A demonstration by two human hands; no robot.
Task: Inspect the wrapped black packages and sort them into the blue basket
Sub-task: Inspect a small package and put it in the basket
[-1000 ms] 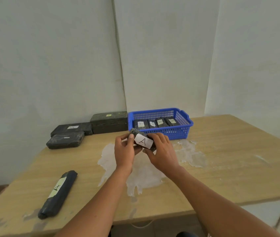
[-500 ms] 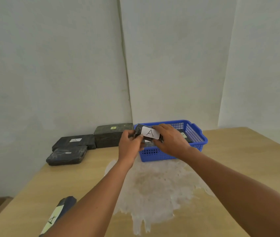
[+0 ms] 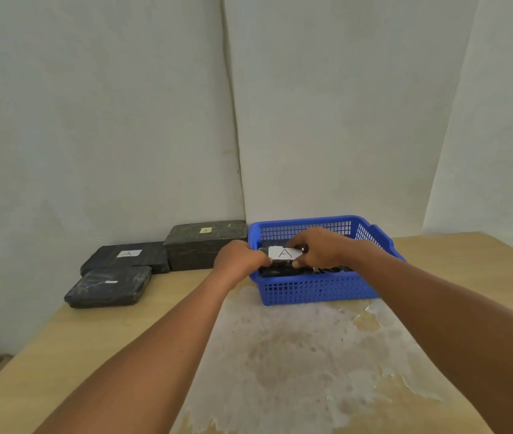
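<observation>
Head view, single frame. Both forearms enter from the bottom edge and converge just right of frame centre, over the near-left part of the blue basket [image 3: 318, 289].

Left hand [image 3: 239, 260]: fingers curled, clamped on the left end of a small black package [image 3: 282, 261].
Right hand [image 3: 319, 250]: fingers wrapped over the package's right end and top, thumb under the front edge. The package is gripped between the two hands.

The package carries a white label [image 3: 284, 253] with a handwritten "A", facing the camera. The package sits above the basket's interior, near its left wall; whether it touches the contents below, cannot tell.

Basket interior: more dark packages [image 3: 327, 270] lie on the floor of the basket, mostly hidden by the hands; count not readable.

Left of the basket, against the wall at centre-left of frame: a tall dark block [image 3: 205, 245] with a small yellowish label, just beside the basket's left wall. Further left, a flat black package [image 3: 127, 256] with a white label, and in front of it another flat black package [image 3: 108, 288], the two touching or nearly so.

Wooden table [image 3: 61, 355] with a large pale, patchy stain [image 3: 296, 355] in the lower centre of frame, reaching the basket's front wall
</observation>
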